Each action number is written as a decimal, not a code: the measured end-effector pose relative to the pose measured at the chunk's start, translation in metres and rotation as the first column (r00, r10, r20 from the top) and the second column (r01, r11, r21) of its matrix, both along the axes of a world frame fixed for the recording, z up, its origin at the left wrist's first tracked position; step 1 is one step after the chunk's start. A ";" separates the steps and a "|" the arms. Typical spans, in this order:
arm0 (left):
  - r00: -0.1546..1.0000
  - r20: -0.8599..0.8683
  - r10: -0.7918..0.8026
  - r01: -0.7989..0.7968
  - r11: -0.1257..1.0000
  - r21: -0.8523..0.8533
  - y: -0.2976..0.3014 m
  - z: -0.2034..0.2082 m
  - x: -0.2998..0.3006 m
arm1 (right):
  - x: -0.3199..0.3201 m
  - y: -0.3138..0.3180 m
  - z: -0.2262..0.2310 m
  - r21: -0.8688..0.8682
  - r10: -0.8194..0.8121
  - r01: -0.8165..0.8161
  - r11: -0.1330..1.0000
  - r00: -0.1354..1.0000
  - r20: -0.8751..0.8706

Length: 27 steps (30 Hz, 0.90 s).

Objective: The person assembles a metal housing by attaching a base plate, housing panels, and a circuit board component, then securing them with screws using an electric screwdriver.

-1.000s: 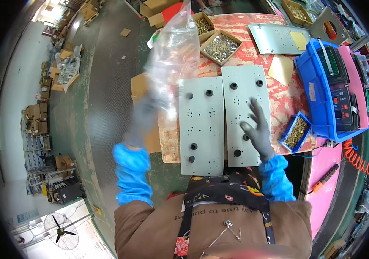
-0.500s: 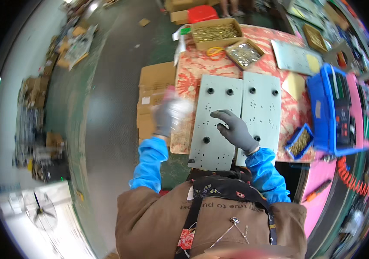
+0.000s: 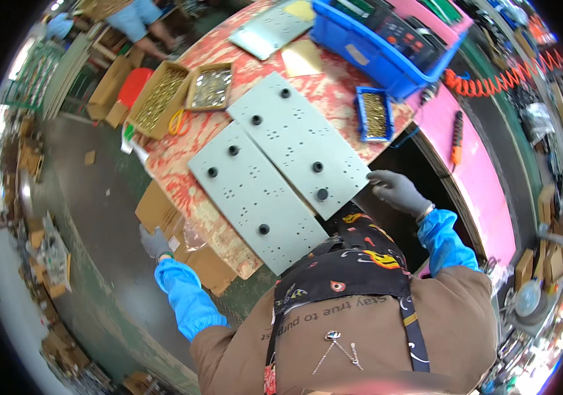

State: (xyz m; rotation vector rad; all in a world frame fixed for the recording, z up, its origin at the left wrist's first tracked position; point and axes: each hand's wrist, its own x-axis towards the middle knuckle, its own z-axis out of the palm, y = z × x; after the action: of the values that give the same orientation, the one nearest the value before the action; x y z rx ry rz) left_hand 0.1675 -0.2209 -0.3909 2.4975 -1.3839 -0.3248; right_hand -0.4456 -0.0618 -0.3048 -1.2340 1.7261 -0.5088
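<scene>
While the right grey-gloved hand point(image 3: 397, 191) is at the nearest corner of a pale grey, rectangular perforated plate point(image 3: 293, 140), it is unclear whether its grip closes on the edge. That plate, bearing four round black knobs point(image 3: 318, 167), lies just beside a second pale grey perforated plate point(image 3: 242, 191) on the mottled red-and-white surface point(image 3: 331, 99). Beyond the surface's left edge, the left grey-gloved hand point(image 3: 155, 243) hovers near brown cardboard point(image 3: 212, 270), its grip loose and spread.
</scene>
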 end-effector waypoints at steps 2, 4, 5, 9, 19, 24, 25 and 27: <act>0.995 0.099 0.009 -0.004 0.998 -0.057 -0.006 0.015 -0.017 | -0.048 0.009 -0.019 -0.093 -0.073 0.065 0.994 0.993 -0.088; 0.991 -0.014 -0.130 0.125 0.971 -0.202 -0.008 0.024 -0.044 | -0.109 0.019 -0.039 -0.279 -0.197 0.090 0.956 0.902 -0.385; 0.991 -0.007 -0.130 0.127 0.973 -0.195 -0.009 0.031 -0.067 | -0.139 0.020 -0.042 -0.181 -0.343 0.291 0.939 0.790 -0.508; 0.907 -0.315 -0.281 0.157 0.917 -0.366 -0.003 0.036 -0.156 | -0.281 0.032 -0.100 -0.214 -0.457 0.478 0.852 0.478 -0.750; 0.242 0.092 -0.966 0.850 0.166 -0.500 0.024 0.084 -0.487 | -0.358 0.061 -0.145 -0.138 -0.816 0.812 0.567 0.576 0.035; 0.056 0.293 -0.954 0.751 -0.153 -0.642 0.049 0.152 -0.570 | -0.223 0.086 -0.040 0.018 -0.851 0.922 0.388 0.351 0.391; -0.080 0.240 -0.968 0.702 -0.226 -0.676 0.057 0.154 -0.587 | -0.225 0.104 -0.027 -0.006 -0.769 0.859 0.513 0.462 0.442; -0.116 0.497 -0.860 0.664 -0.439 -0.605 0.069 0.158 -0.612 | -0.224 0.104 0.014 -0.265 -0.659 0.689 0.675 0.724 0.206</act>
State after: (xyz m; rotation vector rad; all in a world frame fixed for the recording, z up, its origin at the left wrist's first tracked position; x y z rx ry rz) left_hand -0.4447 -0.1517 -0.2329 0.0594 -2.3071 -0.1456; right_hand -0.6695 0.0419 -0.2907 -0.7063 2.0506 -1.3227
